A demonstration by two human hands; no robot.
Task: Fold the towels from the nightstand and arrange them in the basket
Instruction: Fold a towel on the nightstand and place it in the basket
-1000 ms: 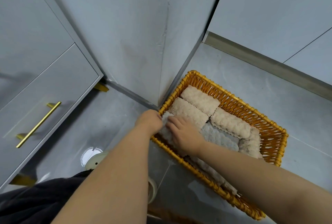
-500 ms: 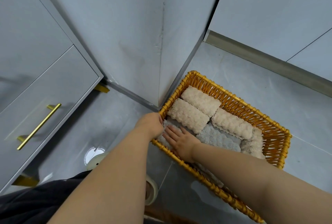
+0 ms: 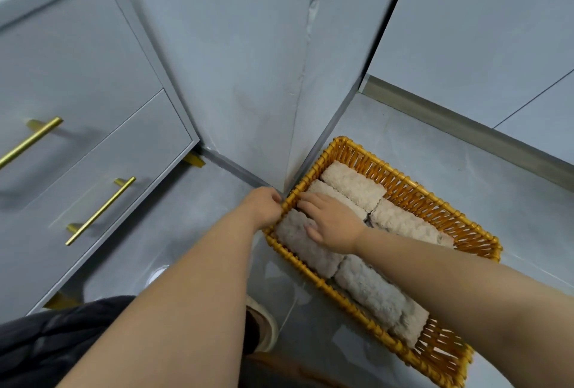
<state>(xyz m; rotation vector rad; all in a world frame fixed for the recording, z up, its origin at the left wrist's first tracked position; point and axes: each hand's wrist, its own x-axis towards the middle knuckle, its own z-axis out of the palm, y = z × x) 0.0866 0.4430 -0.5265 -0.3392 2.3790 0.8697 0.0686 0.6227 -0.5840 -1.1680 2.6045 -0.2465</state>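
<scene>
your left hand point(image 3: 264, 205) holds the near-left corner of the basket point(image 3: 435, 199), fingers curled at its rim, just as it did half a second ago. your right hand point(image 3: 330, 223) lies palm down inside the basket with its fingers straight and close together, pinching nothing. its heel rests on the grey towel point(image 3: 302, 246), and its fingertips now reach up to the edge of a beige towel point(image 3: 337, 195). before, they pointed into the corner. that grey towel was bunched and mostly hidden under your hand; now it lies as a full roll along the near wall, end to end with a second grey towel point(image 3: 369, 289). two more beige towels sit by the far wall (all folded). the nightstand point(image 3: 93, 139) stands to the left, well apart from the basket.
</scene>
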